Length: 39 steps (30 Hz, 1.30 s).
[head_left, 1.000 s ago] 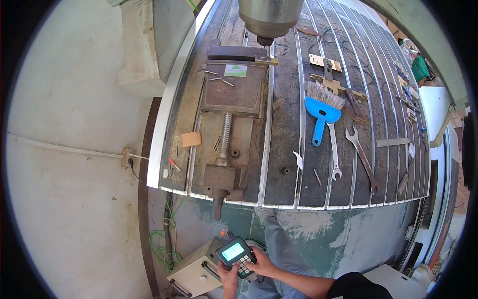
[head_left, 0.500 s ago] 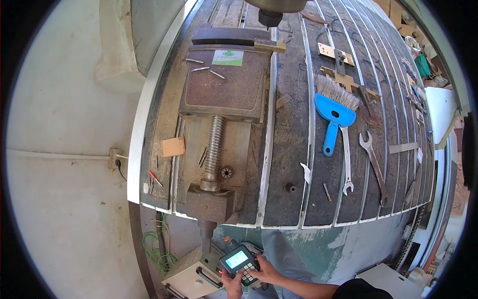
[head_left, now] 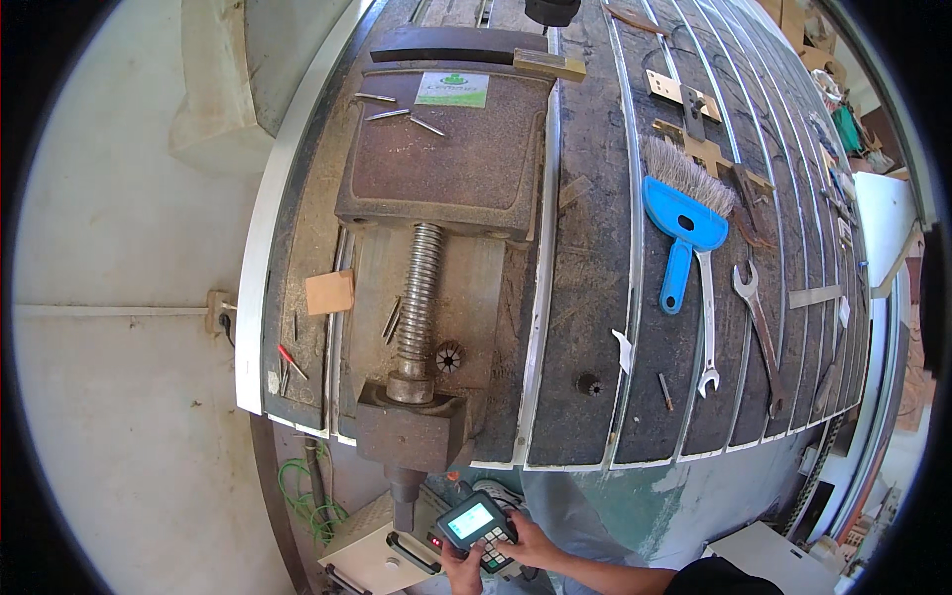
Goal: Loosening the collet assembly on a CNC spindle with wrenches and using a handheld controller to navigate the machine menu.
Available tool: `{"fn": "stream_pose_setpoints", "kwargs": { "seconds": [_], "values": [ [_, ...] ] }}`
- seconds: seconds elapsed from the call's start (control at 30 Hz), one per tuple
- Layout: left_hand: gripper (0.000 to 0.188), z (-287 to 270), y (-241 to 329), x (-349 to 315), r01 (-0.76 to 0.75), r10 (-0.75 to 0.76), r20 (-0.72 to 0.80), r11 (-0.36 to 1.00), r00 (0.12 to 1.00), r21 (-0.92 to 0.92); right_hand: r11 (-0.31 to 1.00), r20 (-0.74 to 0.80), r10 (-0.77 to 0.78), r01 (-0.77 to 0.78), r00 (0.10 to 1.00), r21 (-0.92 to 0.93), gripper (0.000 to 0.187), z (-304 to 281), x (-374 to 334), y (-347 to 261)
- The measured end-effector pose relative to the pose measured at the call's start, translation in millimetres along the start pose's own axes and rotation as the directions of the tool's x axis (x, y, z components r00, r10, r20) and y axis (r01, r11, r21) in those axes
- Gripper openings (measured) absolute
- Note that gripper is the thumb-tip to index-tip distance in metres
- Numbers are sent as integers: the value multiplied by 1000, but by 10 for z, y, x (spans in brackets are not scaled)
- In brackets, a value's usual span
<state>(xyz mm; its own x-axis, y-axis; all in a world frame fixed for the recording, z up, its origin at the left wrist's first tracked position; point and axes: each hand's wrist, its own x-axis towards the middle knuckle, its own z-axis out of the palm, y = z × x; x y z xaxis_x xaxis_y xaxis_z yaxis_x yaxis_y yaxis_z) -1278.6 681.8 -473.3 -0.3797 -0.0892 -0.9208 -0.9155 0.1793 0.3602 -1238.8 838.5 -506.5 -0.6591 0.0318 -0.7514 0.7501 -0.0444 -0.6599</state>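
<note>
Low in the view, below the table's front edge, I hold a dark handheld controller point(head_left: 479, 527) with a lit screen and pale keys. My left hand point(head_left: 462, 571) grips its lower left side, the thumb by the keys. Around its right side my right hand point(head_left: 532, 544) is closed, with the thumb over the keypad. Fingers beneath the controller are hidden. Just beyond it, a big machine vise point(head_left: 446, 169) lies on the slotted table, its threaded screw point(head_left: 420, 297) pointing toward me. Part of a dark spindle nose point(head_left: 551, 11) shows at the top edge.
Right of the vise lie a blue-handled brush point(head_left: 684, 226), two wrenches point(head_left: 707, 327) point(head_left: 759, 332) and a dark collet point(head_left: 589, 384). Another collet point(head_left: 449, 357) sits beside the screw. Several metal pins rest on the vise. A beige cabinet point(head_left: 372, 555) stands below the table.
The view has shifted slightly, so the table and vise look nearer and the spindle shows less at the top. Both hands keep their hold on the controller.
</note>
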Motion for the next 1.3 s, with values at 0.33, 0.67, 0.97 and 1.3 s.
{"fn": "stream_pose_setpoints", "kwargs": {
  "seconds": [0.33,0.67,0.97,1.3],
  "values": [
    [77,-236,-169,64,18,-26,67,994,997,107,999,11,16,-15,1000,-52,64,-64,-13,-169],
    [36,-550,1428,-331,74,-208,137,764,968,641,993,169,120,-119,978,-15,66,-112,2,-99],
    [11,104,3981,-1442,-959,333,935,282,120,22,986,277,118,-146,954,85,66,-298,26,-183],
    [47,1865,5302,-634,-607,661,729,-656,-176,448,997,190,-79,80,979,2,67,-197,3,116]
  ]
}}
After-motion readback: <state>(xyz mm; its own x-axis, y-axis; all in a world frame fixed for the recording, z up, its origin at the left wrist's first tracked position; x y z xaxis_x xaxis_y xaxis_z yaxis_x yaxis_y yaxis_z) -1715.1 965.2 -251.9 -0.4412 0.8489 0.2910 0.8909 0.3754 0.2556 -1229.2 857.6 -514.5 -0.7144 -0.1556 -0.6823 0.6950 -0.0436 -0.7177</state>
